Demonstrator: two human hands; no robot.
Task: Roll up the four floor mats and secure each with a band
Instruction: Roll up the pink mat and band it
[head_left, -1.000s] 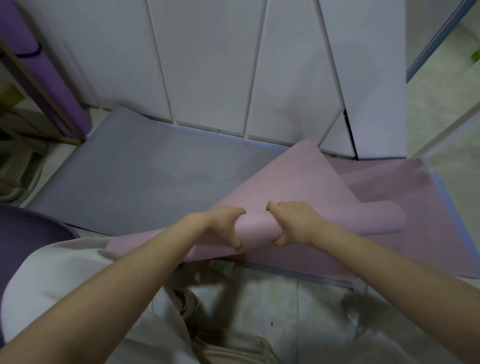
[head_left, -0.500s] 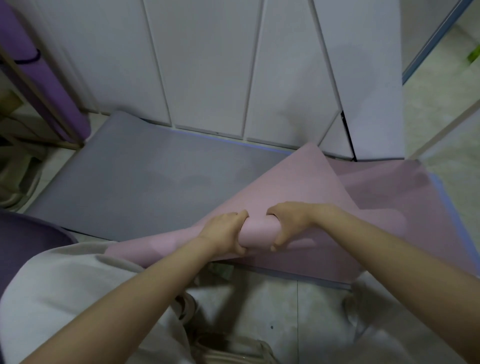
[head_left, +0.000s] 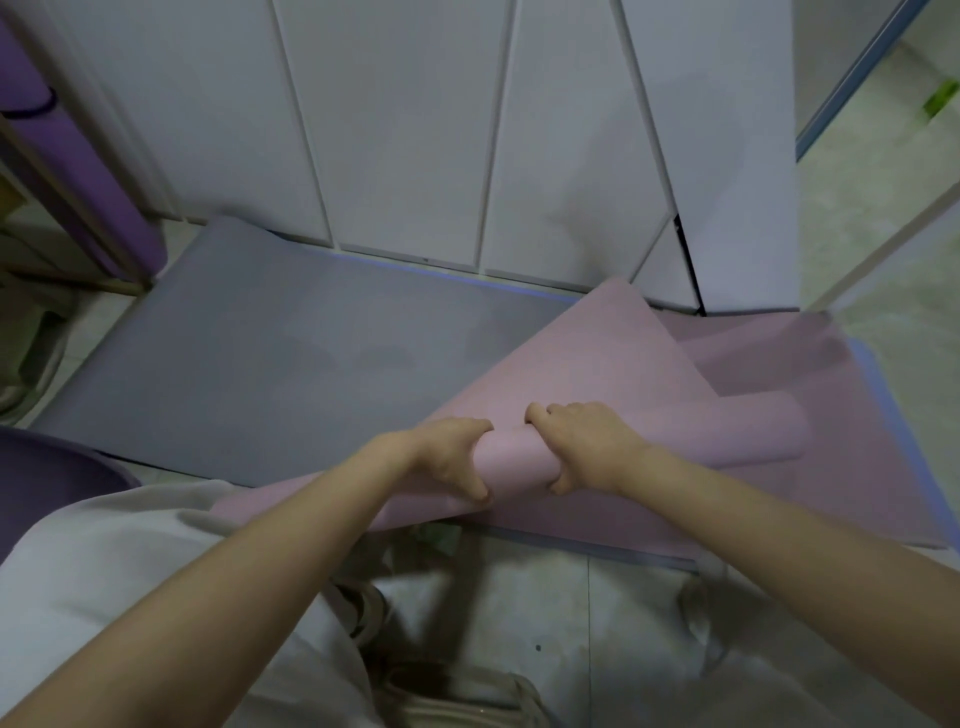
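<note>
Before the white cabinet doors (head_left: 395, 130), on a pale tiled floor (head_left: 613, 623), a grey mat (head_left: 291, 358) lies flat from 9 to 12 o'clock, a purple roll (head_left: 78, 171) leans at 10 o'clock, and the pink mat (head_left: 511, 460) sits half rolled over a blue mat (head_left: 870, 374) toward 3 o'clock. Since half a second ago the hands have drawn slightly apart, and the roll's right end shows past the right forearm. The left hand (head_left: 447, 452) and right hand (head_left: 587, 441) both grip the pink roll at centre, fingers curled over its top and thumbs under its near side.
</note>
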